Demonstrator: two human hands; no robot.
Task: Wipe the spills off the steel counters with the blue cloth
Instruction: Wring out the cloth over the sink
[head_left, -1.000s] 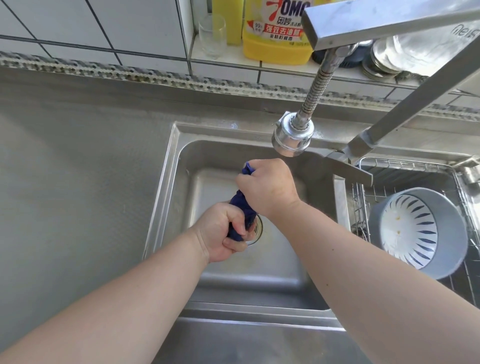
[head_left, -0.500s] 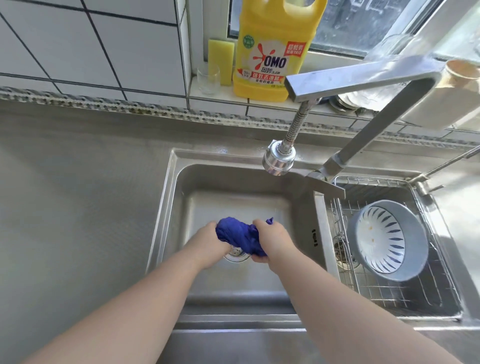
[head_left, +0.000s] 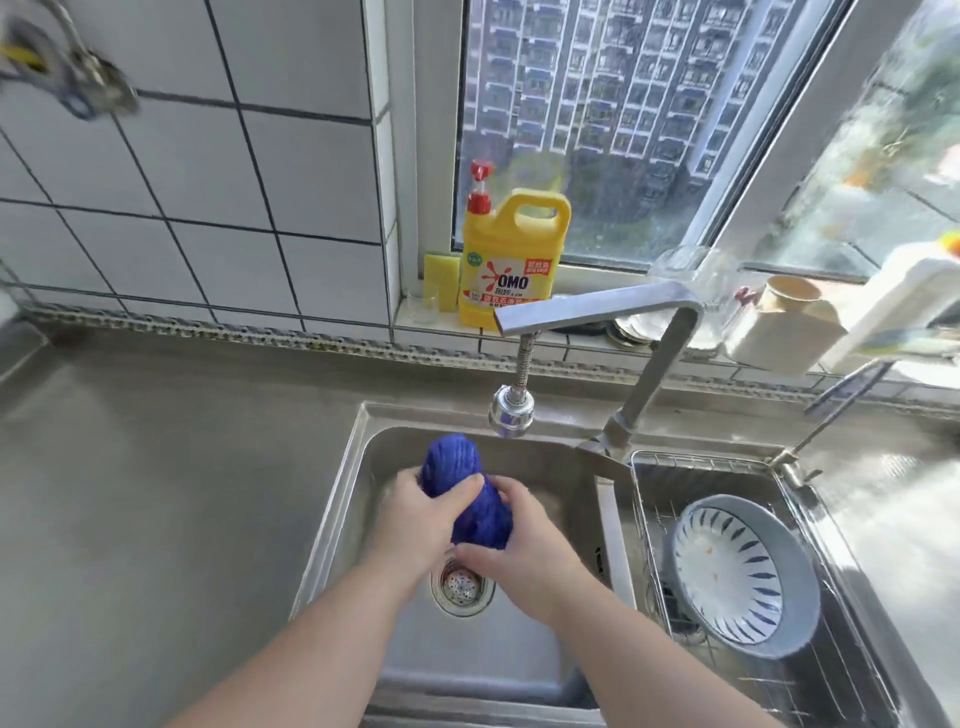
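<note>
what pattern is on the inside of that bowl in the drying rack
White with dark blue radiating strokes on the bowl, grey outside; head view.

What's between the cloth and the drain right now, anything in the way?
Nothing but air, in the head view. Both hands hold the cloth bunched above the drain; the right hand's edge overlaps the drain's rim.

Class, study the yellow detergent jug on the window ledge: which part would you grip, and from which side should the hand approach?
Grip the yellow detergent jug by the loop handle moulded into its top right corner, coming from above. The jug stands upright, the handle's opening is clear, and the red pump sits apart on the left, so fingers can probably hook through freely.
</note>
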